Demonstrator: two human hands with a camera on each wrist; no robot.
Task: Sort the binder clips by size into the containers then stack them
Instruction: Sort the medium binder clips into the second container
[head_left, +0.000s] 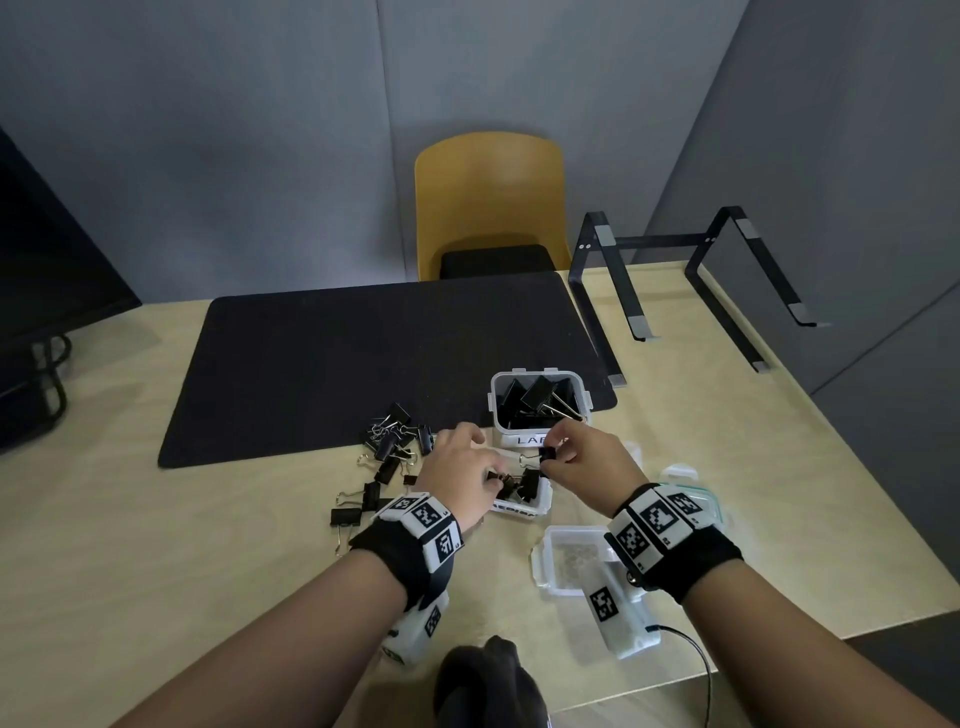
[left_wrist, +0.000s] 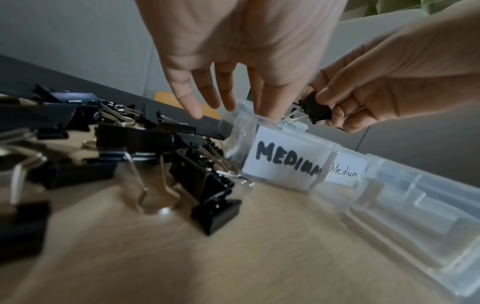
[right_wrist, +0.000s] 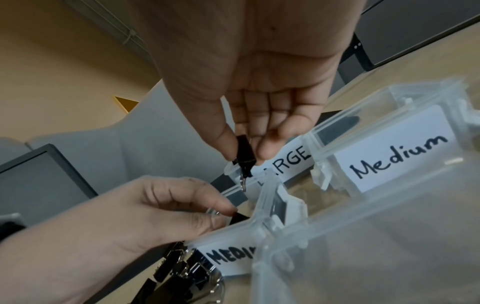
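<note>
My right hand (head_left: 551, 453) pinches a small black binder clip (head_left: 545, 457) between thumb and fingers, just above the far rim of the clear container marked MEDIUM (head_left: 537, 503). The right wrist view shows that clip (right_wrist: 244, 150) hanging wire-down from my fingertips (right_wrist: 267, 152). My left hand (head_left: 493, 480) reaches over the same container (left_wrist: 283, 162). Its thumb and forefinger (right_wrist: 221, 205) pinch another black clip (right_wrist: 239, 218) at the rim. Behind stands the LARGE container (head_left: 497, 410) holding several big clips. Loose clips (head_left: 389, 452) lie to the left.
A second clear container marked Medium (right_wrist: 389, 156) sits under my right wrist, with lids (head_left: 685, 488) to its right. A black desk mat (head_left: 363, 353), a laptop stand (head_left: 675, 280), a monitor (head_left: 47, 260) and a yellow chair (head_left: 488, 197) lie beyond. A dark cloth (head_left: 488, 675) sits at the near edge.
</note>
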